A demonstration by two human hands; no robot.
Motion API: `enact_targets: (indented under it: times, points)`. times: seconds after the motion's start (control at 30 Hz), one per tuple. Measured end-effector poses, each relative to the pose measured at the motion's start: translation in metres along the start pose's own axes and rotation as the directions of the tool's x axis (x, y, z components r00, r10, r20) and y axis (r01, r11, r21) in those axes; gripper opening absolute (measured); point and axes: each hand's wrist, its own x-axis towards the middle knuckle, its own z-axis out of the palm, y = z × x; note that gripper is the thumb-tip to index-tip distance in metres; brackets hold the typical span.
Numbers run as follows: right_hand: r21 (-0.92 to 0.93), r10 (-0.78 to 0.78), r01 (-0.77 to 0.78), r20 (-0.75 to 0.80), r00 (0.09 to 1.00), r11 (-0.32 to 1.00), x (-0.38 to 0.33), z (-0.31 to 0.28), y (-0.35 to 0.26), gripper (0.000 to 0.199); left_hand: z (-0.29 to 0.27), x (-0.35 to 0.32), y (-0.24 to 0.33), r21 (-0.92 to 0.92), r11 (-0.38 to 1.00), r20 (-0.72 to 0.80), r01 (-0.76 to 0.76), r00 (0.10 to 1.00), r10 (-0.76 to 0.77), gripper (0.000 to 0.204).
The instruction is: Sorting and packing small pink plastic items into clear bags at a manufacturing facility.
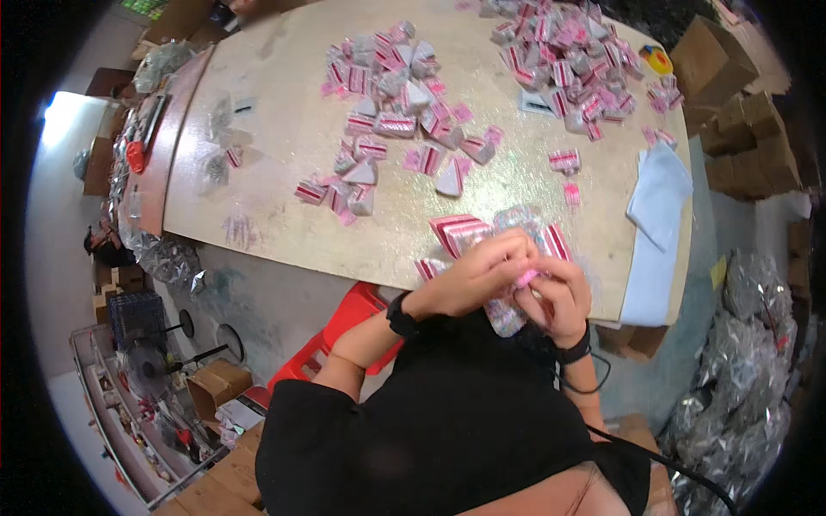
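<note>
At the table's near edge, my left hand [495, 267] and my right hand [559, 297] meet with fingers pinched together. Between their fingertips is a small bright pink piece [527, 278], too small to make out its kind. Close around the hands lie pink, white and dark red striped pieces shaped like cake slices [460, 232], plus a crinkled clear, speckled plastic wrap [506, 318] hanging under the fingers. Another striped cake-slice piece [557, 242] shows just beyond my right hand. My fingers partly hide these things.
Wrapped cake-slice pieces form piles at mid-table [396, 125] and far right [568, 64]. A light blue cloth [658, 202] covers the right edge of the table [284, 155]. A red stool [353, 322] stands at the near left, cardboard boxes [748, 142] to the right.
</note>
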Motion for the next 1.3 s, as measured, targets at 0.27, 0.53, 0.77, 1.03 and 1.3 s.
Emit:
enact_targets:
  times: [0.27, 0.53, 0.77, 1.03, 1.3]
  points:
    - [-0.18, 0.058, -0.069, -0.065, 0.996, 0.981, 0.007, 0.0, -0.002, 0.024, -0.004, -0.001, 0.001, -0.317, 0.938, -0.026, 0.138, 0.988, -0.154, 0.026]
    - [-0.022, 0.405, -0.423, 0.337, 0.85, 0.906, -0.005, -0.049, 0.017, 0.016, -0.024, -0.004, -0.016, -0.377, 0.92, -0.189, 0.108, 0.963, -0.191, 0.026]
    - [0.111, 0.583, -0.674, 0.413, 0.7, 0.73, -0.032, -0.046, 0.023, 0.016, -0.041, -0.004, -0.044, -0.323, 0.938, -0.276, 0.127, 0.935, -0.222, 0.026]
    - [-0.012, 0.785, -0.922, 0.528, 0.324, 0.388, -0.097, -0.021, 0.074, 0.012, -0.065, 0.002, -0.161, -0.003, 0.967, -0.406, 0.255, 0.883, -0.234, 0.027]
    - [-0.164, 0.78, -0.928, 0.601, 0.175, 0.334, -0.114, -0.008, 0.088, 0.016, -0.098, -0.021, -0.236, 0.552, 0.751, -0.19, 0.362, 0.932, -0.309, 0.029]
